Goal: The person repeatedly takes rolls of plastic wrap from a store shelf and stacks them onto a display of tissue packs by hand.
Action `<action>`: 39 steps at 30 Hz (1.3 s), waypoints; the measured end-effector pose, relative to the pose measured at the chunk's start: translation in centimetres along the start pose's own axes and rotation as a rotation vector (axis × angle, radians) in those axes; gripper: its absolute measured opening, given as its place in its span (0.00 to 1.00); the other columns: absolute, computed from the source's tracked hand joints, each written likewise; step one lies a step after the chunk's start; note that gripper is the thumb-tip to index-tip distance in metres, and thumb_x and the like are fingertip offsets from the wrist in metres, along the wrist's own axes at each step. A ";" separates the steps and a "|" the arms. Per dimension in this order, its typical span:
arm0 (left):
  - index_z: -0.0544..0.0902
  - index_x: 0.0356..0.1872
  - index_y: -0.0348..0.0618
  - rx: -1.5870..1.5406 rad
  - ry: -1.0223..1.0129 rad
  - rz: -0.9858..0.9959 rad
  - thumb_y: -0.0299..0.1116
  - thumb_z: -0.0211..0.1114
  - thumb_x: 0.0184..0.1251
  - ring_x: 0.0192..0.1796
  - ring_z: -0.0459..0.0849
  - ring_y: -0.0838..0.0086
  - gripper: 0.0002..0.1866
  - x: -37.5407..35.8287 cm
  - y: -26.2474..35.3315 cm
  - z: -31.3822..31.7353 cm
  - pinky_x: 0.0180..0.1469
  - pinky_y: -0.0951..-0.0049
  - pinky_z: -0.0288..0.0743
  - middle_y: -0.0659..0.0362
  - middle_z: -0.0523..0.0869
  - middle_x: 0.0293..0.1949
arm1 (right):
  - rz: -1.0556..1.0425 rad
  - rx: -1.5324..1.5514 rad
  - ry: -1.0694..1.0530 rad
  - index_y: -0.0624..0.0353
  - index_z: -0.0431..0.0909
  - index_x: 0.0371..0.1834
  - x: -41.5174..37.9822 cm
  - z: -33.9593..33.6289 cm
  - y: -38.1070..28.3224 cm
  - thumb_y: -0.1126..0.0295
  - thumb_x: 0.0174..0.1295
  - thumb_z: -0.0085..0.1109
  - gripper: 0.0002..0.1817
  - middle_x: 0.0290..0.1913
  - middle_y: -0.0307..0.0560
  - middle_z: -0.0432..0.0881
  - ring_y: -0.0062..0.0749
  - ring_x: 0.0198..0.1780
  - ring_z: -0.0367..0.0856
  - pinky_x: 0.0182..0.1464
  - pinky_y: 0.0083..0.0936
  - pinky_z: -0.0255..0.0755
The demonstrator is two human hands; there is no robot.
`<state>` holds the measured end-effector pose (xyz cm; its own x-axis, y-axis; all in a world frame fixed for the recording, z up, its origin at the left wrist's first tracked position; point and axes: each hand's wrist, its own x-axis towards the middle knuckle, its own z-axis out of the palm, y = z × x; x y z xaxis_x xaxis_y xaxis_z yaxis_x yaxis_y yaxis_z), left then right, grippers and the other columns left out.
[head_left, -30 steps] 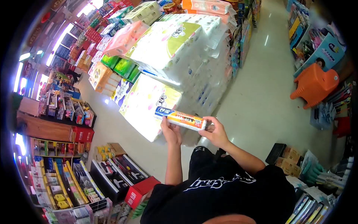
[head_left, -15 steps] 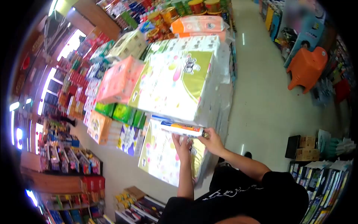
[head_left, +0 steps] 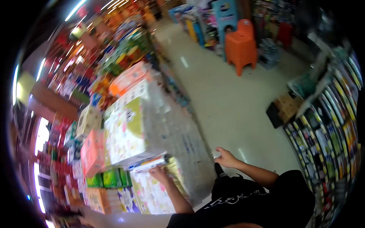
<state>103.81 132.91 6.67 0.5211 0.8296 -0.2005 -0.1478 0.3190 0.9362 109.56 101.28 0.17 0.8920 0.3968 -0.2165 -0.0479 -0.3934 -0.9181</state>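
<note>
A long white package (head_left: pixel 148 164) with blue and orange print and a dark end lies on the lower tissue pack (head_left: pixel 152 193), close against the front of the upper tissue pack (head_left: pixel 123 133). My left hand (head_left: pixel 159 174) is at the package's near edge, its fingertips touching or nearly touching it; blur hides whether they grip. Off to the right, above the floor and near my dark clothing, my right hand (head_left: pixel 227 158) holds nothing, with its thumb and fingers apart.
Clear plastic wrap (head_left: pixel 180 140) covers the stack's right side. Pink (head_left: pixel 92 152) and green (head_left: pixel 112 178) packs stand to the left. Across the tiled aisle (head_left: pixel 213 106) are an orange stool (head_left: pixel 241 47), cardboard boxes (head_left: pixel 288 106) and a rack of packaged goods (head_left: pixel 323 136).
My right hand has let go of the package's dark end and moved right. My left hand stays beside the package. The view has swung right, showing more of the aisle and rack.
</note>
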 end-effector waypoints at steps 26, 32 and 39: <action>0.66 0.65 0.38 0.657 -2.625 0.179 0.39 0.67 0.66 0.59 0.73 0.62 0.31 -69.8 -22.8 23.5 0.54 0.66 0.76 0.49 0.65 0.66 | 0.629 0.659 2.036 0.64 0.72 0.58 -55.6 -11.5 18.0 0.61 0.57 0.67 0.28 0.53 0.52 0.80 0.34 0.41 0.83 0.46 0.29 0.76; 0.66 0.66 0.34 0.727 -2.799 0.036 0.39 0.68 0.65 0.58 0.74 0.64 0.33 -78.9 -27.2 25.3 0.55 0.67 0.75 0.47 0.68 0.64 | 0.659 0.616 2.224 0.63 0.71 0.59 -59.1 -16.7 18.5 0.65 0.59 0.67 0.27 0.52 0.48 0.78 0.27 0.38 0.80 0.42 0.24 0.76; 0.65 0.67 0.33 0.650 -2.904 -0.087 0.39 0.67 0.67 0.58 0.74 0.67 0.33 -90.8 -28.1 30.5 0.56 0.70 0.72 0.48 0.70 0.60 | 0.845 0.531 2.353 0.64 0.69 0.61 -64.9 -24.7 18.3 0.63 0.59 0.67 0.29 0.53 0.49 0.77 0.28 0.39 0.81 0.43 0.26 0.76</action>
<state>86.23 34.64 7.42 -0.2780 -0.9437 -0.1795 -0.2737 -0.1013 0.9565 61.91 47.86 5.64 -0.5259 -0.8269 -0.1991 -0.1873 0.3409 -0.9212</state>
